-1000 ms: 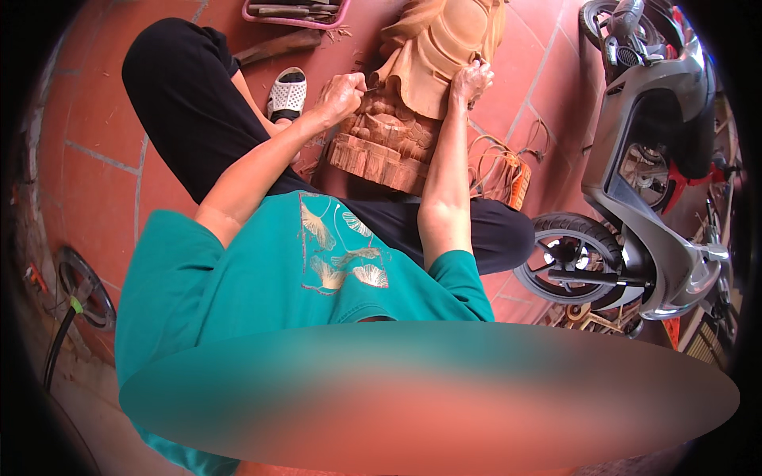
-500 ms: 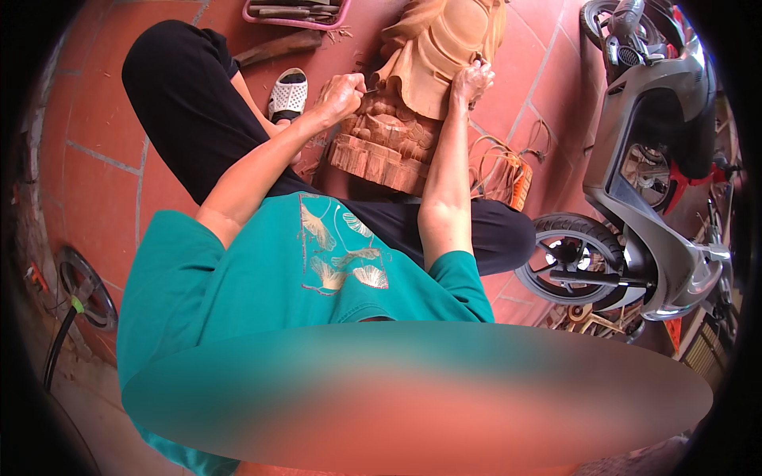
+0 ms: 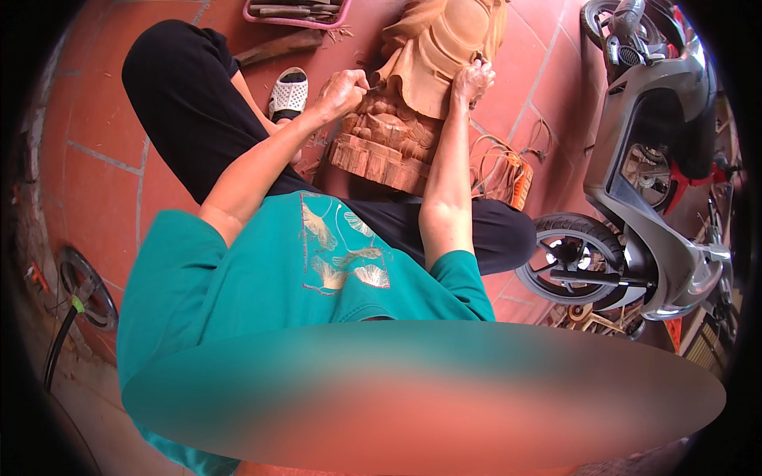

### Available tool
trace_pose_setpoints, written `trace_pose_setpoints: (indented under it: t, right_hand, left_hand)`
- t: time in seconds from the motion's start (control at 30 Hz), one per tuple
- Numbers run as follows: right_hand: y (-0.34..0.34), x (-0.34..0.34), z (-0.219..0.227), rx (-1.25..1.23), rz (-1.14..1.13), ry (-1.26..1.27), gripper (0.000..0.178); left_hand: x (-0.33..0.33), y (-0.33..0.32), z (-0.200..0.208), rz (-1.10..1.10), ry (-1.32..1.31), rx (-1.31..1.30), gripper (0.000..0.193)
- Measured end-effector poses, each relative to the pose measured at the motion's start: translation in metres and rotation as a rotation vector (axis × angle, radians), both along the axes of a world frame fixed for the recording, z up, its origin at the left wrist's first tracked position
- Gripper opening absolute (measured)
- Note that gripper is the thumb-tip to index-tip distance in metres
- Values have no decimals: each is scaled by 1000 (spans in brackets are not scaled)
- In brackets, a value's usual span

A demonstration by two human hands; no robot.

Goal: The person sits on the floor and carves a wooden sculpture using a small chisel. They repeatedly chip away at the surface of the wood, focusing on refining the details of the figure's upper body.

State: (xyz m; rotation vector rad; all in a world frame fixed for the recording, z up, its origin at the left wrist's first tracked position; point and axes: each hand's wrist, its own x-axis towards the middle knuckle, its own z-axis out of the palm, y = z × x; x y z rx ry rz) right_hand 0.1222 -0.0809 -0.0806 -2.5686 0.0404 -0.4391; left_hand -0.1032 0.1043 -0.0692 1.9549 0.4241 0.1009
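Note:
A carved wooden statue point(image 3: 432, 55) lies before me, smooth and robed in its far part, with a rougher, knobbly carved base point(image 3: 385, 155) toward me. My left hand point(image 3: 344, 92) is closed at the statue's left side, near the hem of the robe. From its fingers a thin carving tool point(image 3: 373, 89) points at the wood; its handle is hidden in the fist. On the statue's right edge rests my right hand point(image 3: 474, 82), fingers curled in. A small dark bit shows at those fingers, too little to name.
Upper left, a pink basket point(image 3: 340, 20) holds several tools, beside a wooden mallet-like piece point(image 3: 278, 49). A white sandal point(image 3: 288, 94) is on my foot. Right of the statue lie an orange power strip point(image 3: 520, 186) and cables. A grey motorbike point(image 3: 619, 166) stands at the right.
My left hand has shifted very slightly at the statue's edge, and its wrist has turned a little. The right hand and the statue look the same.

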Motion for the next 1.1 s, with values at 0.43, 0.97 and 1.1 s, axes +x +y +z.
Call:
trace_pose_setpoints:
  t: [0.43,0.97,1.1]
  right_hand:
    - [4,-2,2,-29,-14,27,24]
    - [0,2,0,-93,28,8,27]
    - [-3,4,-3,-119,36,-13,26]
  left_hand:
    - [5,-3,-5,-36,32,58,13]
    - [31,7,37,-171,-95,438,14]
    - [13,5,29,-202,-115,415,19]
